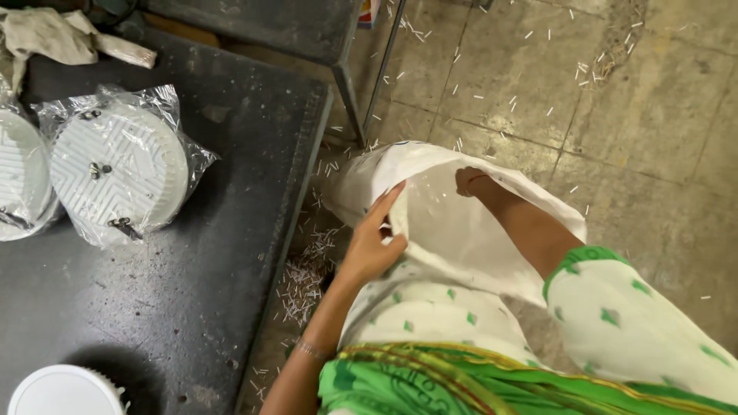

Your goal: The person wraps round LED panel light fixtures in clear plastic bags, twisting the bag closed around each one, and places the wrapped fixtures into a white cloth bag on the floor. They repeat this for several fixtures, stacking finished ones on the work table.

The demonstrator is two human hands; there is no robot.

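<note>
A large white sack (461, 223) stands on the floor beside a dark metal table, its mouth held open toward me. My left hand (373, 242) grips the near rim of the sack, fingers spread along the edge. My right hand (470, 181) reaches down inside the sack, seen through the thin plastic lining; what it holds, if anything, is hidden. My green-and-white patterned garment fills the lower right.
On the dark table (192, 307) lie two white ribbed round parts wrapped in clear plastic (119, 169), (19, 180), a cloth (54, 34) at the back, and a white round part (65, 390) at the front edge. Small white sticks litter the concrete floor (615, 123).
</note>
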